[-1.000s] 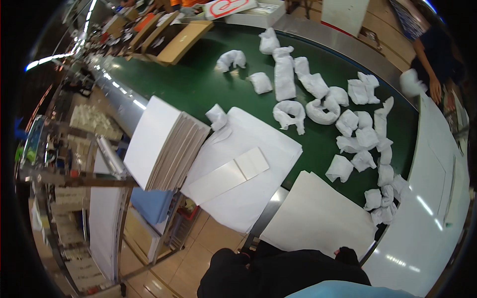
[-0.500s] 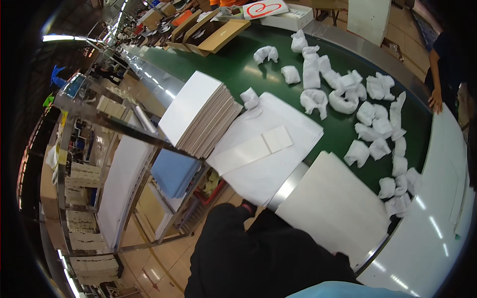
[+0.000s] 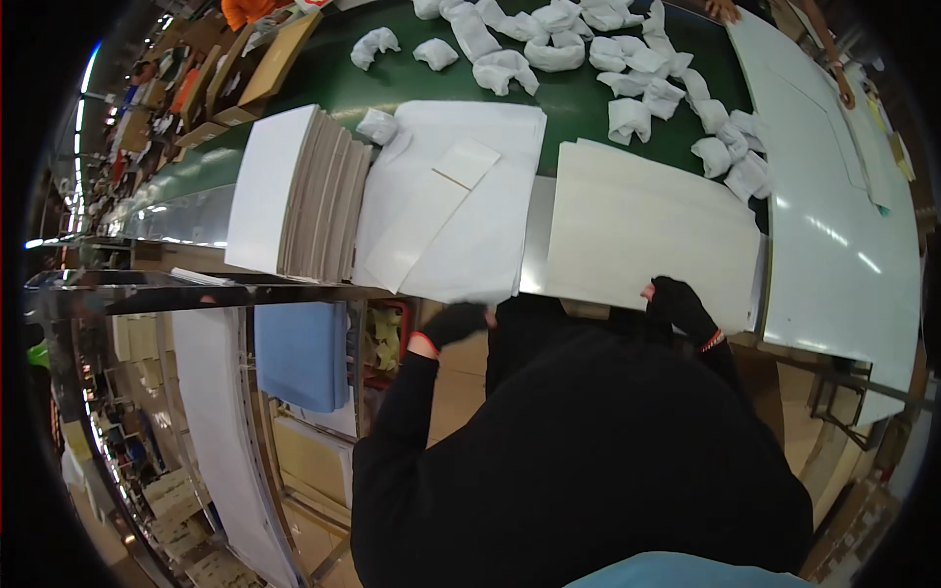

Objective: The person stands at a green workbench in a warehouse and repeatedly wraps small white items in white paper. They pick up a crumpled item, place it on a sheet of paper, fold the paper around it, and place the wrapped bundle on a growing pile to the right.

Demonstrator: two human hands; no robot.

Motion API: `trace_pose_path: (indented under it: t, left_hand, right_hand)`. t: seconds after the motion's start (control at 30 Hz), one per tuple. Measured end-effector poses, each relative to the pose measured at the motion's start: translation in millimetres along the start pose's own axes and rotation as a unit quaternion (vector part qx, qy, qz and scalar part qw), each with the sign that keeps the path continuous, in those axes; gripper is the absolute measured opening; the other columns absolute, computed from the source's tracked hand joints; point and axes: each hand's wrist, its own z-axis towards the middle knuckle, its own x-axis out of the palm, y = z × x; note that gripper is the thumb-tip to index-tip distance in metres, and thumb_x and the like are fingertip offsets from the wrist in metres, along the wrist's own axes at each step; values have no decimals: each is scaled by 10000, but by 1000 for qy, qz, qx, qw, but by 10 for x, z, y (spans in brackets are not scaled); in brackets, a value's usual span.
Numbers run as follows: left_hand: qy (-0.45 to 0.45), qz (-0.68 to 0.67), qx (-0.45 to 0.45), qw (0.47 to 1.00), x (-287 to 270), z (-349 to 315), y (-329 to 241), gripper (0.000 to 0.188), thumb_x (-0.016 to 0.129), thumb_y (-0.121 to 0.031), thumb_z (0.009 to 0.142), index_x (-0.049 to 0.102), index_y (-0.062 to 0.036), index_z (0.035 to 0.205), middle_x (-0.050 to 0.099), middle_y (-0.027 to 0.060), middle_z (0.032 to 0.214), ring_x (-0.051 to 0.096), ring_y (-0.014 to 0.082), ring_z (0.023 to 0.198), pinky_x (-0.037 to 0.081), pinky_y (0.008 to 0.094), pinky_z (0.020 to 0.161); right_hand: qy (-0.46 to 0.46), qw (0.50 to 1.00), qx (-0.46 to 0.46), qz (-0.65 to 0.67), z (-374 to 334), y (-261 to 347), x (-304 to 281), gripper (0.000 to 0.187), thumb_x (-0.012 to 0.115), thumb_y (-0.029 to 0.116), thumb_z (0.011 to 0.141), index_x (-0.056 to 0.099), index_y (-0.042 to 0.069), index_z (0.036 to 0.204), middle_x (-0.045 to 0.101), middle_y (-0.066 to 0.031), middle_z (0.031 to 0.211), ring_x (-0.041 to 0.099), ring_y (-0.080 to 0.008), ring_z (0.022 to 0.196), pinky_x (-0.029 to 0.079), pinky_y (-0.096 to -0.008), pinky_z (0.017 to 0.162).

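Note:
My left hand [image 3: 457, 323], in a black fingertip-less glove with a red cuff, hangs just off the near table edge. Its fingers are loosely bent and apart, holding nothing I can see; the nearest thing is a pile of white sheets [image 3: 441, 235]. On that pile lie a long pale card strip [image 3: 421, 211] and a shorter card [image 3: 471, 163]. My right hand [image 3: 682, 308], gloved alike, is at the near edge of a cream sheet stack [image 3: 647, 220]. Its fingers are loosely bent with no object visible in them; whether they touch the stack, I cannot tell.
Several white wrapped bundles [image 3: 556, 49] lie on the green table surface [image 3: 343, 88]. Left stands a tall stack of boards [image 3: 265, 191]. A glossy white panel [image 3: 823, 235] slopes at the right, with another person's hands [image 3: 723, 10] beyond. Blue sheets [image 3: 294, 358] sit on a lower rack.
The view has turned, so the table now lies straighter ahead. Both my hands have come more fully into sight at the near table edge. The sheets and bundles keep their arrangement.

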Motion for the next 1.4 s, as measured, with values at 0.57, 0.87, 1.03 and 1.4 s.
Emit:
trace_pose_path:
  t: [0.57, 0.87, 1.03, 1.4]
  left_hand:
    - [-291, 383, -349, 805, -1715, 193, -13, 1029, 816, -666, 481, 542, -44, 1253, 586, 204, 1214, 576, 350, 1124, 481, 442, 933]
    - [-615, 285, -17, 735, -2197, -428, -1619, 615, 695, -429, 841, 587, 59, 1197, 650, 222, 1137, 622, 319, 1070, 471, 357, 917]
    - [-656, 393, -114, 635, -2595, -1340, -2059, 616, 716, -377, 825, 528, 34, 1243, 635, 214, 1105, 609, 335, 1036, 476, 393, 882]
    - [-351, 232, 196, 886, -211, 919, -2080, 1064, 880, -389, 600, 336, -26, 1440, 399, 177, 1428, 386, 364, 1326, 306, 465, 1091]
  right_hand:
    - [-34, 999, 24, 20, -541, -153, -119, 170, 616, 192, 920, 613, 23, 898, 581, -8, 712, 549, -74, 679, 462, -257, 618]
    - [-174, 973, -99, -115, 22, -417, -111, 306, 718, 187, 814, 602, 16, 1039, 647, -109, 960, 631, -260, 901, 496, -367, 820]
    - [-158, 907, -107, -375, 176, -153, 65, 1012, 805, 365, 700, 254, 38, 1484, 240, -216, 1527, 170, -394, 1435, 173, -560, 1137]
    - [-220, 965, -139, 26, 631, 233, 276, 225, 484, 92, 950, 625, -8, 1094, 661, -107, 879, 610, -166, 801, 494, -358, 716]
